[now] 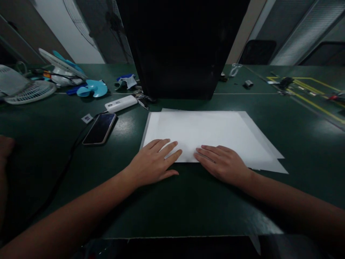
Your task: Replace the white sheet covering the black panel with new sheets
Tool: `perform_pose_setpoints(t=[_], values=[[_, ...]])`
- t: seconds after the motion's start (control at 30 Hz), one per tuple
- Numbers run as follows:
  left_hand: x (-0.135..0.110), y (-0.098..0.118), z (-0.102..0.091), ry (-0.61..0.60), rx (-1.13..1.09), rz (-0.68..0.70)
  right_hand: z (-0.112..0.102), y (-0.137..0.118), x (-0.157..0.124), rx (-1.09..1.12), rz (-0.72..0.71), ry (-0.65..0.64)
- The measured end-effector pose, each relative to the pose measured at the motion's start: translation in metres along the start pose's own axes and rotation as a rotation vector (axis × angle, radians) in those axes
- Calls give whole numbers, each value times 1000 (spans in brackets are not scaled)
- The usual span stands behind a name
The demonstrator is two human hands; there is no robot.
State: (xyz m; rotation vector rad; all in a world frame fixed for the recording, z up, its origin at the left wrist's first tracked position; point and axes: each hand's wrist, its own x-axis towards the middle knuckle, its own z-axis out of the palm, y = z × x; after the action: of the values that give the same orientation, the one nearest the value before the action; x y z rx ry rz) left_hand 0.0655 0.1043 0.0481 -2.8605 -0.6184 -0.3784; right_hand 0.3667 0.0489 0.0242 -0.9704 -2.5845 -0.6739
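Note:
A stack of white paper sheets point(207, 131) lies on the dark green table point(304, 144) in front of me. My left hand point(153, 162) rests flat on the near edge of the top sheet, fingers stretched out and slightly spread. My right hand point(221, 162) lies flat beside it on the same edge, fingers extended toward the left hand. The fingertips of the two hands are a short gap apart. Neither hand holds anything. A lower sheet sticks out at the right of the stack.
A black smartphone point(99, 128) with a cable lies left of the paper, a white power bank point(120, 103) behind it. Fan parts, blue blades point(93, 88) and a white grille point(29, 91), sit far left. A tall black box point(180, 50) stands behind the paper. Another person's hand point(4, 149) shows at the left edge.

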Motion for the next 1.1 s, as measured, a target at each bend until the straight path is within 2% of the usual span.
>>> perform_pose_setpoints(t=[0.07, 0.13, 0.23, 0.3, 0.4, 0.53, 0.63, 0.73, 0.87, 1.0, 1.1], values=[[-2, 0, 4, -59, -41, -96, 0, 2, 1, 11, -35, 21], [-5, -3, 5, -67, -86, -220, 0, 2, 2, 27, -54, 22], [-8, -15, 8, -5, -204, -396, -1, 1, 5, 86, -20, 5], [-9, -27, 12, 70, -301, -527, -5, 4, 6, 142, 62, -14], [-9, -47, 21, 166, -407, -744, -18, 28, 4, 126, 351, -80], [-12, -65, 36, 209, -489, -904, -31, 93, -15, -129, 1015, -421], [-13, -69, 45, 203, -493, -937, -26, 138, -40, -167, 1282, -602], [-13, -70, 53, 152, -429, -903, -13, 161, -61, -106, 1370, -686], [-13, -75, 58, 64, -381, -833, 1, 165, -67, -71, 1376, -689], [-12, -78, 53, 49, -437, -782, 7, 161, -64, -57, 1354, -646], [-9, -79, 50, -53, -456, -785, 8, 161, -66, -49, 1347, -606]])
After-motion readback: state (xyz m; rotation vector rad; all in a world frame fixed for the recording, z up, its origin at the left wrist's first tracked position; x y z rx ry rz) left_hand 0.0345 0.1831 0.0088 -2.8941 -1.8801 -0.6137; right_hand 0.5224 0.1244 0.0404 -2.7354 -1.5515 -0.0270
